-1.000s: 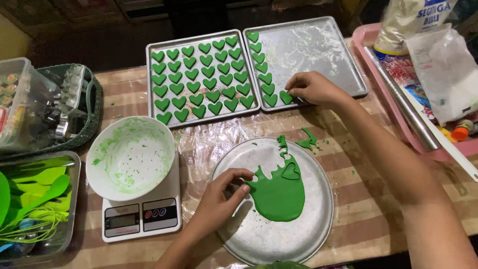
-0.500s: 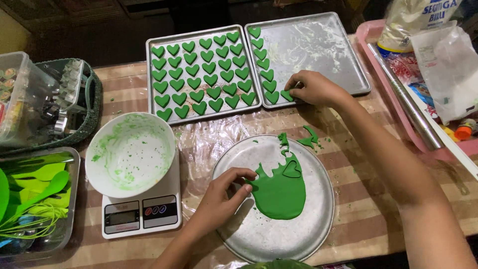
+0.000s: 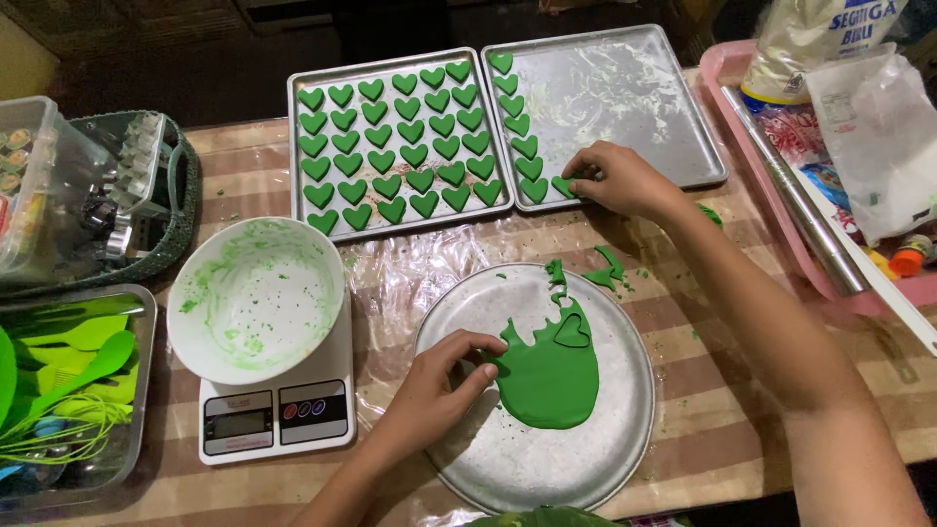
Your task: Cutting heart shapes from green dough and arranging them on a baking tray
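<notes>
nearest, the left hand (image 3: 444,385) curls its fingers over the left edge of the flat green dough sheet (image 3: 549,376) on the round metal plate (image 3: 508,468). farther off and to the right, the right hand (image 3: 617,179) pinches a green heart-shaped dough piece (image 3: 564,185) at the near edge of the half-filled rectangular metal tray (image 3: 625,98), closing its left-hand column.

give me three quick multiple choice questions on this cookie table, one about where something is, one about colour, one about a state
1. Where does the white bowl sit?
A. on the kitchen scale
B. on the round tray
C. on a baking sheet

2. What colour are the heart cut-outs?
A. red
B. green
C. white

3. How full is the right-hand baking sheet?
A. packed with hearts
B. bare of hearts
C. one column of hearts along its left edge

Answers:
1 A, the scale's display shows just below the bowl.
2 B, they match the green dough on the round tray.
3 C, the right hand rests at the bottom of that column; the rest is bare metal.
</notes>
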